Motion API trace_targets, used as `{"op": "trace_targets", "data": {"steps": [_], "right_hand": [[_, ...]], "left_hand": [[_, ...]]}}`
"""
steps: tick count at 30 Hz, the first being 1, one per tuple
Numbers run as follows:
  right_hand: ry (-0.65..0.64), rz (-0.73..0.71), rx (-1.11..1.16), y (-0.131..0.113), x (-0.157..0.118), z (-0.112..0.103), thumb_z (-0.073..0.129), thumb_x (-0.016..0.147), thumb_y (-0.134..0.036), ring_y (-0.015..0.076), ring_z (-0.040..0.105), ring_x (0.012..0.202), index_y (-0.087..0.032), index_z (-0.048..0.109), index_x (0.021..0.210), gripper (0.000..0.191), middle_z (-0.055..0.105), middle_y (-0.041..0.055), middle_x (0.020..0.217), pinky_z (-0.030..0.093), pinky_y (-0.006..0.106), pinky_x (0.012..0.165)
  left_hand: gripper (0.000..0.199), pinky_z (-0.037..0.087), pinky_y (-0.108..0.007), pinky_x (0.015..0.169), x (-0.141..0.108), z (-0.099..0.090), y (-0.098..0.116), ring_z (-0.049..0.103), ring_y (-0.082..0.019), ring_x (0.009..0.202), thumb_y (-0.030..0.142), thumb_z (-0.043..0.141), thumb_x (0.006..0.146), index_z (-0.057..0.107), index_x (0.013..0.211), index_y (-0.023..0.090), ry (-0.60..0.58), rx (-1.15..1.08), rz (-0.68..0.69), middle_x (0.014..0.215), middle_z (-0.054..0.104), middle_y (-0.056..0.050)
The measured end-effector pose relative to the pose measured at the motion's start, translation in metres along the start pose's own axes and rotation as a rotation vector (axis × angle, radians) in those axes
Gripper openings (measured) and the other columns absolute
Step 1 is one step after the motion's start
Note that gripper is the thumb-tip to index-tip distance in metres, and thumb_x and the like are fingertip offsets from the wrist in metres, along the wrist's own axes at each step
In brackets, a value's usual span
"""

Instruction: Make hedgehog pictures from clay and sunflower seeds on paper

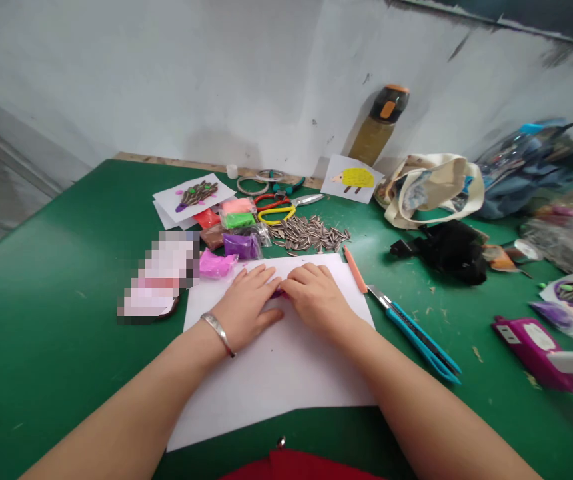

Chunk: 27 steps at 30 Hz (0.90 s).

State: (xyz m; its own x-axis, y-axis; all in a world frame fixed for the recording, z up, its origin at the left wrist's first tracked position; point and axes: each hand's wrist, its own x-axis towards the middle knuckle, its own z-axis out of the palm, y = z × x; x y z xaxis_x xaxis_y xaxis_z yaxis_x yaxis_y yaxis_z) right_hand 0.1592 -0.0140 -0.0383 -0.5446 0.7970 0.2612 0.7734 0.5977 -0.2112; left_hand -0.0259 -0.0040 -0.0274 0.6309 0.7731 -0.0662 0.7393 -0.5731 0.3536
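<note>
White paper [261, 373] lies in front of me on the green table. My left hand [250, 300] rests flat on it, fingers stretched out and thumb apart, its fingertips beside a small piece of purple clay [277, 293]. Curled fingers of my right hand [316, 293] press on that piece from the other side and cover most of it. Just beyond the hands are packets of coloured clay, among them a pink one [217, 264] and a purple one [241, 246]. A pile of striped sunflower seeds [311, 233] sits behind the paper.
A blue utility knife [419, 333] and an orange stick-like tool [355, 269] lie right of the paper. Yellow-handled scissors [276, 213], a seed picture [199, 195] and a hedgehog drawing [354, 179] are behind. A bottle [379, 127] leans at the wall; bags [429, 190] crowd the right.
</note>
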Motion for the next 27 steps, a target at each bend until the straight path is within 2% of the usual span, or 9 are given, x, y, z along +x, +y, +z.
{"op": "trace_targets", "data": {"steps": [7, 12, 17, 20, 23, 27], "right_hand": [[-0.011, 0.01, -0.003, -0.003, 0.001, -0.001, 0.051, 0.09, -0.019, 0.021, 0.046, 0.087, -0.02, 0.062, 0.092, 0.012, 0.062, 0.0063, 0.089, 0.03, 0.034, 0.076], [0.075, 0.117, 0.115, 0.004, 0.002, -0.006, 0.043, 0.092, -0.017, 0.0199, 0.051, 0.086, -0.018, 0.06, 0.082, 0.02, 0.062, 0.0072, 0.087, 0.034, 0.031, 0.075], [0.127, 0.23, 0.23, 0.017, -0.003, -0.009, 0.04, 0.092, -0.017, 0.0197, 0.056, 0.085, -0.019, 0.059, 0.089, 0.019, 0.065, 0.0065, 0.087, 0.038, 0.03, 0.076], [0.096, 0.245, 0.261, 0.02, -0.005, -0.008, 0.041, 0.091, -0.015, 0.0195, 0.056, 0.084, -0.019, 0.059, 0.086, 0.019, 0.065, 0.0059, 0.087, 0.038, 0.03, 0.074], [0.052, 0.244, 0.27, 0.019, -0.004, -0.006, 0.043, 0.088, -0.013, 0.0194, 0.056, 0.083, -0.019, 0.059, 0.081, 0.018, 0.065, 0.0059, 0.084, 0.038, 0.029, 0.074], [0.063, 0.293, 0.314, 0.017, -0.002, -0.006, 0.045, 0.086, -0.012, 0.018, 0.055, 0.08, -0.019, 0.059, 0.079, 0.016, 0.064, 0.0045, 0.082, 0.037, 0.028, 0.071]], "left_hand": [[0.047, 0.026, -0.055, 0.108, 0.001, 0.001, -0.001, 0.035, -0.032, 0.132, 0.034, 0.057, 0.082, 0.048, 0.126, 0.018, 0.01, -0.013, 0.003, 0.141, 0.044, -0.014], [0.049, 0.026, -0.052, 0.109, -0.001, -0.001, -0.002, 0.034, -0.032, 0.132, 0.036, 0.056, 0.084, 0.049, 0.128, 0.016, -0.008, 0.009, 0.02, 0.141, 0.043, -0.015], [0.047, 0.028, -0.051, 0.109, -0.002, -0.005, -0.004, 0.035, -0.032, 0.132, 0.036, 0.051, 0.087, 0.05, 0.129, 0.014, -0.015, 0.003, 0.037, 0.141, 0.045, -0.016], [0.036, 0.032, -0.048, 0.107, -0.001, -0.005, -0.006, 0.041, -0.029, 0.128, 0.031, 0.043, 0.091, 0.057, 0.121, 0.016, 0.037, -0.009, 0.065, 0.133, 0.053, -0.012], [0.033, 0.035, -0.044, 0.106, 0.001, -0.002, -0.01, 0.046, -0.025, 0.124, 0.028, 0.038, 0.093, 0.062, 0.114, 0.018, 0.106, -0.027, 0.076, 0.125, 0.059, -0.009], [0.031, 0.041, -0.043, 0.102, 0.005, 0.006, -0.015, 0.054, -0.024, 0.114, 0.031, 0.044, 0.091, 0.066, 0.107, 0.017, 0.234, -0.084, 0.053, 0.115, 0.066, -0.008]]}}
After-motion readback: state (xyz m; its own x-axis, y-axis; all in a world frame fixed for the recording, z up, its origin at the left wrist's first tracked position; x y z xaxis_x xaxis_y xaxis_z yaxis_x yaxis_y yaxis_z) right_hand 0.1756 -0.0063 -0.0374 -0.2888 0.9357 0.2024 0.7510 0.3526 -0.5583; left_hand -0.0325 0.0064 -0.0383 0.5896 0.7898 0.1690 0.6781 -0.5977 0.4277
